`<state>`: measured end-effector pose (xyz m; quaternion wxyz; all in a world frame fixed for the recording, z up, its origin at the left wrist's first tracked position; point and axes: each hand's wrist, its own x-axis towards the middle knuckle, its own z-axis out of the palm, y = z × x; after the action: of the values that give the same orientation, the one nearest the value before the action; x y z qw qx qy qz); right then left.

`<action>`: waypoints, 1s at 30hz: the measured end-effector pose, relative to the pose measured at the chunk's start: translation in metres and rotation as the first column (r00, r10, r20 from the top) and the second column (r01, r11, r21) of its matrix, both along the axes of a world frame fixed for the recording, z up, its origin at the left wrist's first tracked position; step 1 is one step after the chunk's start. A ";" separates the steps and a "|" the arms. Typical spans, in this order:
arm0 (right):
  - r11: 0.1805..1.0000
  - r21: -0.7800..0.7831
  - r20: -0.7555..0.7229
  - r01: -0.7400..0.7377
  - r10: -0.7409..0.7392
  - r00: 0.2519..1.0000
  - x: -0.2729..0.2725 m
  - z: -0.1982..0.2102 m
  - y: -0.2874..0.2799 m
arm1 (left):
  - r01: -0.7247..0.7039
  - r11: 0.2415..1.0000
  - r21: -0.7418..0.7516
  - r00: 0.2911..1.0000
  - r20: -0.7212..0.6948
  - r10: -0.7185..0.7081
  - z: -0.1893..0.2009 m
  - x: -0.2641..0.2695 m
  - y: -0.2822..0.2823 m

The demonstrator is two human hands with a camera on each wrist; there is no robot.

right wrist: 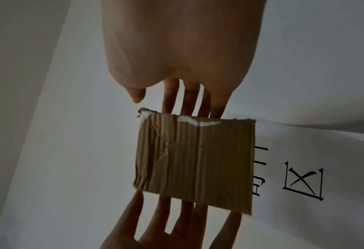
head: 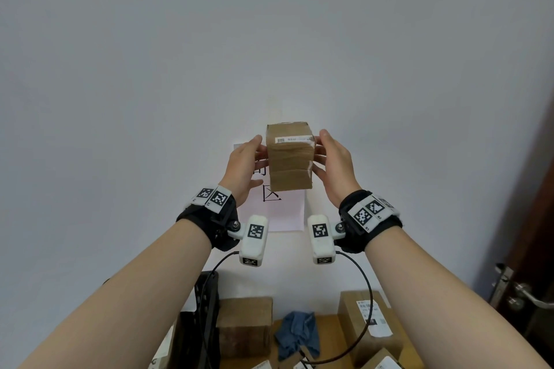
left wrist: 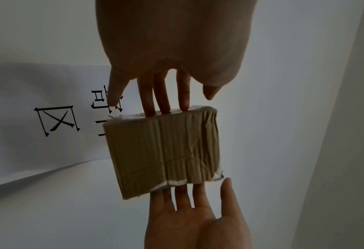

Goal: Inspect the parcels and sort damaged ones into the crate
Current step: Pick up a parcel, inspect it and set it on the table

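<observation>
While both arms reach up and forward, a small brown cardboard parcel (head: pixel 290 157) is held in the air at the centre of the head view, in front of a pale wall (head: pixel 150 69). At nine o'clock of the parcel, the left hand (head: pixel 244 169) presses its straight, slightly spread fingers (left wrist: pixel 148 101) against one side; at three o'clock, the right hand (head: pixel 334 166) does the same on the opposite side with straight fingers (right wrist: pixel 170 97). Neither thumb wraps the box (both stand a little off its edge). A narrow white barcode label (head: pixel 295 139) runs across the near face toward twelve o'clock. The wrist views show wrinkled, creased tape on the cardboard and a ragged, frayed corner.

Behind the parcel, a white paper sheet (head: pixel 284 213) with large black characters is fixed to the wall. Toward six o'clock, on a wooden surface (head: pixel 326 338), lie more cardboard boxes (head: pixel 244 326), a crumpled blue cloth (head: pixel 298 334) and, at seven o'clock, a black crate (head: pixel 192 335), only partly seen. At four o'clock stands a dark door with a metal handle (head: pixel 527 293).
</observation>
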<state>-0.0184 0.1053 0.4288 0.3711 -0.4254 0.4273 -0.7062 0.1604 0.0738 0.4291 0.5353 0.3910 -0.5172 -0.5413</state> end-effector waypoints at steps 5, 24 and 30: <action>1.000 -0.017 -0.009 0.001 -0.001 1.000 -0.001 -0.003 -0.002 | 0.008 1.000 -0.018 1.000 0.017 -0.008 -0.002 -0.002 -0.001; 0.999 0.034 -0.089 0.034 -0.031 0.996 -0.001 -0.012 0.004 | -0.041 0.987 -0.153 0.998 0.043 0.048 -0.007 0.000 0.001; 0.999 -0.009 -0.096 0.036 -0.036 0.995 0.001 -0.009 0.006 | -0.024 0.996 -0.080 1.000 0.018 0.026 -0.007 0.000 0.003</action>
<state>-0.0171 0.1116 0.4200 0.3359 -0.4524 0.4496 -0.6931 0.1608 0.0768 0.4225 0.5523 0.3808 -0.5386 -0.5097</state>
